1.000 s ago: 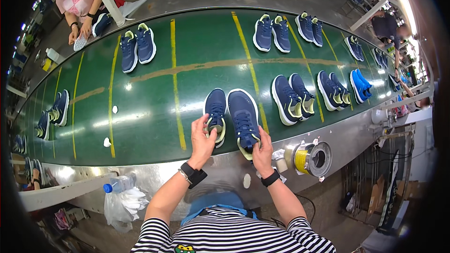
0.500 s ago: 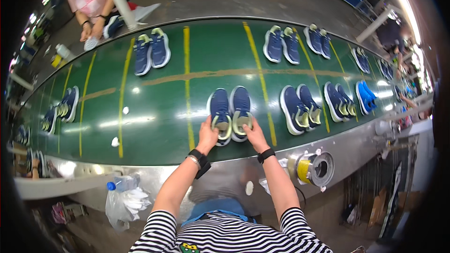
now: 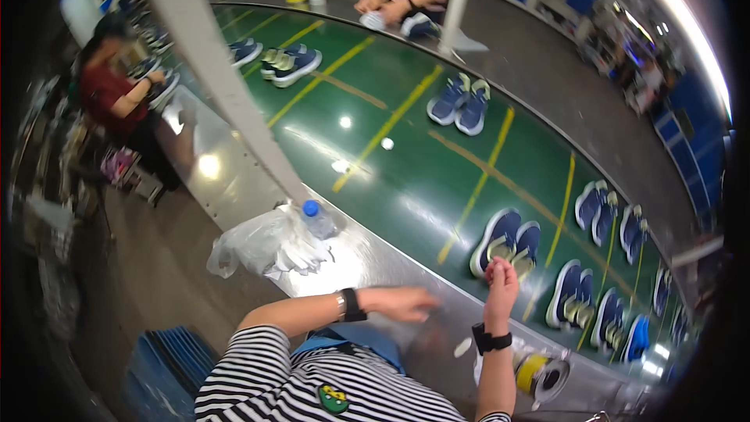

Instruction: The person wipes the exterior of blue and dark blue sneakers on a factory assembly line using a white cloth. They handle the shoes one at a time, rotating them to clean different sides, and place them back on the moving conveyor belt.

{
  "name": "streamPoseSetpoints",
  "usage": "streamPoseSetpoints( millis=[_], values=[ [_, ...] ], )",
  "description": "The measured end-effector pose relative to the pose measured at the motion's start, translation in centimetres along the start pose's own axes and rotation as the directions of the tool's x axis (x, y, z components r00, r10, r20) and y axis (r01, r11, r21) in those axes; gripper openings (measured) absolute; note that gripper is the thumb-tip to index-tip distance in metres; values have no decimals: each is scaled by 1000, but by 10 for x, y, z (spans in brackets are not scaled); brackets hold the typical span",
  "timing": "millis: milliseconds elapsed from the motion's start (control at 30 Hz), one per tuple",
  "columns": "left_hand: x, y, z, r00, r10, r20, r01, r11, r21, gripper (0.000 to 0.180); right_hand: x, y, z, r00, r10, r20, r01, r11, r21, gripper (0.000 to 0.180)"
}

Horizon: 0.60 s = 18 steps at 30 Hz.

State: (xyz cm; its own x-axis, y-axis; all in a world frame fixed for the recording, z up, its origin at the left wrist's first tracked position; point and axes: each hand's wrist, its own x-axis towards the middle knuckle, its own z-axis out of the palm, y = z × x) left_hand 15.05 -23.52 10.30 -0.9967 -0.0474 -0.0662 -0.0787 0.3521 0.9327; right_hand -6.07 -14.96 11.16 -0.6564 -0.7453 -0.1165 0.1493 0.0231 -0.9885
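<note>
A pair of navy running shoes (image 3: 502, 236) with pale green linings and white soles sits on the green conveyor belt (image 3: 406, 195), heels toward me. My right hand (image 3: 501, 287) is raised at the heels of this pair, fingers drawn together in a pinch. Whether something small is between its fingertips, or whether they touch the shoe, I cannot tell. My left hand (image 3: 400, 302), blurred by motion, is over the metal ledge (image 3: 406, 262) in front of my body. Its fingers look stretched out, with nothing visible in them.
A plastic bag (image 3: 262, 241) and a blue-capped bottle (image 3: 319, 220) lie on the ledge beside a white post (image 3: 223, 82). A yellow-labelled roll (image 3: 543, 375) is at my right. More shoe pairs (image 3: 461, 104) stand along the belt. Co-workers (image 3: 117, 98) handle shoes at left and across.
Both hands have come off the shoe openings. My left hand has drawn back over the ledge; my right is raised and pinched by the heels. The view has swung left.
</note>
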Motion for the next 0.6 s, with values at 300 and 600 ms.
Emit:
streamPoseSetpoints(
  millis=[300, 600],
  values=[
    [-206, 49, -116, 990, -124, 64, 135, 971, -199, 32, -34, -86, 173, 866, -97, 491, 162, 982, -92, 16],
    [-292, -76, -310, 915, -254, -314, 371, 837, 403, 44, -51, -142, 332, 705, -613, 357, 619, 777, 111, 70]
  ],
)
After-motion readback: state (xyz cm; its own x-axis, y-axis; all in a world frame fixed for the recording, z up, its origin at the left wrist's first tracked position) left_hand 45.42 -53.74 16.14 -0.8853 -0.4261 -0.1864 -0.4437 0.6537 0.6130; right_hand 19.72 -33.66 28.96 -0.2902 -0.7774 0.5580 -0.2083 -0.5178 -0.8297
